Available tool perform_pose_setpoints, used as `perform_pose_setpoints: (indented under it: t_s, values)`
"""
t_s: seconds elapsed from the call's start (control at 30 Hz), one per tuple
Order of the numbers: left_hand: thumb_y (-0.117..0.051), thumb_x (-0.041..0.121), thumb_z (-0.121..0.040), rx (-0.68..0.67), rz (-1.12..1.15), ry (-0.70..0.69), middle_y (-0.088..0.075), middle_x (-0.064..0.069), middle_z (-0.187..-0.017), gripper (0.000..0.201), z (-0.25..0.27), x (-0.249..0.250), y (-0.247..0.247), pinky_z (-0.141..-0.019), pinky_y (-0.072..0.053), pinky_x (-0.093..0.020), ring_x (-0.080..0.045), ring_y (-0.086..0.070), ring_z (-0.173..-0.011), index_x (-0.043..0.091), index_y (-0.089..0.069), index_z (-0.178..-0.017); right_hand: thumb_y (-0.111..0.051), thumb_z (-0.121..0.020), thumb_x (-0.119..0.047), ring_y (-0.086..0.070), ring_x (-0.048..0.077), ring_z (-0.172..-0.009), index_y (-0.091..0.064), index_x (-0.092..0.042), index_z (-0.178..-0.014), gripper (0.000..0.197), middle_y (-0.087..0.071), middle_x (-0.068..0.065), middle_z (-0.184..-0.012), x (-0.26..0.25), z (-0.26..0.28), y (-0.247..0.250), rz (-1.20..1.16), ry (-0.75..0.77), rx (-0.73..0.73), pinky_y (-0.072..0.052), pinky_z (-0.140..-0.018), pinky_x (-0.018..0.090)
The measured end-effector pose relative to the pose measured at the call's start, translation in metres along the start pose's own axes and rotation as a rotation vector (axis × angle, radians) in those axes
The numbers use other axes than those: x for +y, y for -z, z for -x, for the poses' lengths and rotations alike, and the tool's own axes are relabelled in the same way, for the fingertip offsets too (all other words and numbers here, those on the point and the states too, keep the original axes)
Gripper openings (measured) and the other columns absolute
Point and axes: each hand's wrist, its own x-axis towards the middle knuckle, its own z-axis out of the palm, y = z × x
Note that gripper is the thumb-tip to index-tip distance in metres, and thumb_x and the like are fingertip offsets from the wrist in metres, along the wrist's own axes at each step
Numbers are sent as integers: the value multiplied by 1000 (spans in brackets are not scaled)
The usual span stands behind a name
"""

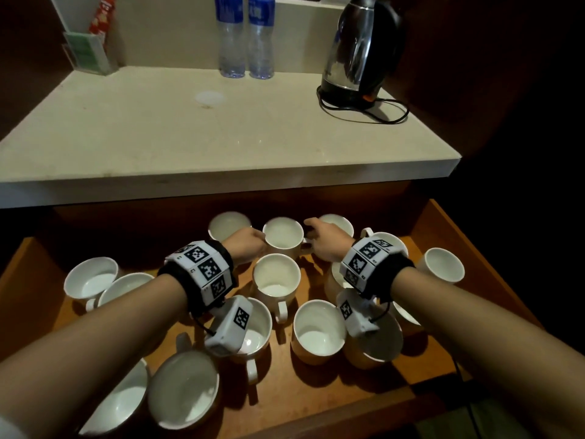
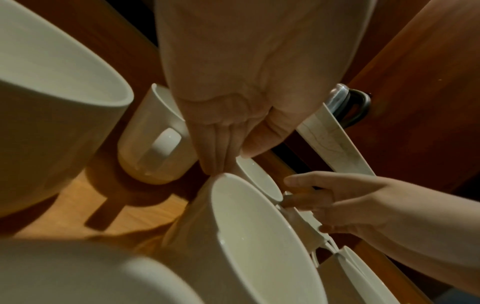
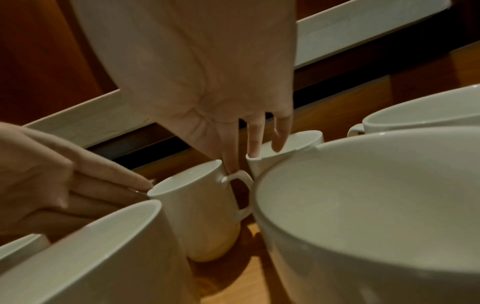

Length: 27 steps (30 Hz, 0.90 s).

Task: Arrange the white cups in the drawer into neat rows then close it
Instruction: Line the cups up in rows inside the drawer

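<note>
Beyond the hands, a pale worktop point(image 1: 126, 137) carries 2 water bottles point(image 1: 243, 36), a steel kettle point(image 1: 364, 49) to their right, and a leaflet holder point(image 1: 85, 49) far left.

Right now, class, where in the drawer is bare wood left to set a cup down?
Bare drawer floor shows at the front right corner and the shadowed back left, beyond the left cup. The middle is crowded; both hands touch the back-row cup.

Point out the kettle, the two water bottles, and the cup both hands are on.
kettle point(image 1: 361, 49), head view, on its shiny steel body.
water bottles point(image 1: 243, 42), head view, on the left bottle's clear side.
cup point(image 1: 283, 232), head view, inside its open mouth, between left hand point(image 1: 250, 245) and right hand point(image 1: 326, 242).
</note>
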Motion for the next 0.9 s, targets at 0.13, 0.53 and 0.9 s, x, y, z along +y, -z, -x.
perform_pose_setpoints:
  t_s: [0.13,0.53,0.9]
  values:
    - [-35,-8,-89,-21,9,8,-42,1,-59,48,-5,1,1,-39,-30,-12,-10,-34,-51,6,-50,-132,-50,-92,-19,-44,27,-128,-38,-23,-140,50,-57,3,-131,8,2,2,128,7,19,-37,-104,48]
    - [-36,-10,-79,-23,31,71,-38,-5,-55,28,-21,-4,-2,-49,-24,-23,-17,-28,-48,6,-58,-88,-44,-87,-8,-34,30,-136,-37,-22,-142,57,-45,12,-141,11,-3,-1,78,96,9,-24,-113,51]
    - [-34,-12,-80,-51,77,40,-53,-11,-71,51,-29,-8,-4,-48,-29,-23,-16,-36,-52,20,-63,-107,-42,-91,-1,-44,26,-131,-37,-10,-143,53,-49,11,-141,12,8,7,-28,119,44,-38,-101,30]
